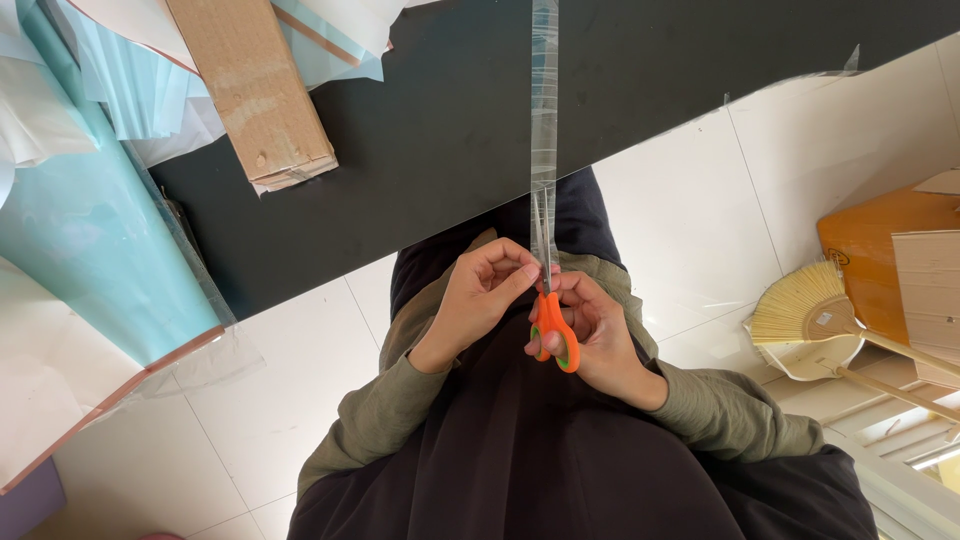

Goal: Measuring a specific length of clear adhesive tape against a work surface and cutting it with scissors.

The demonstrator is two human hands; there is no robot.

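At the far left lie sheets of pale blue wrapping paper and white paper, and beside them a long cardboard box rests on the black table. Nearer the middle, the left hand is closed in a pinch, fingertips gripping the lower end of a strip of clear tape that runs straight up from the hands, across the table edge and out of the top of the view. Just right of that pinch, touching the tape, stand the blades of the orange-handled scissors, pointing up along the strip. The right hand is closed around the scissor handles, fingers through the loops. Further right, on the white tiled floor, lies a straw broom over a dustpan, near a wooden board.
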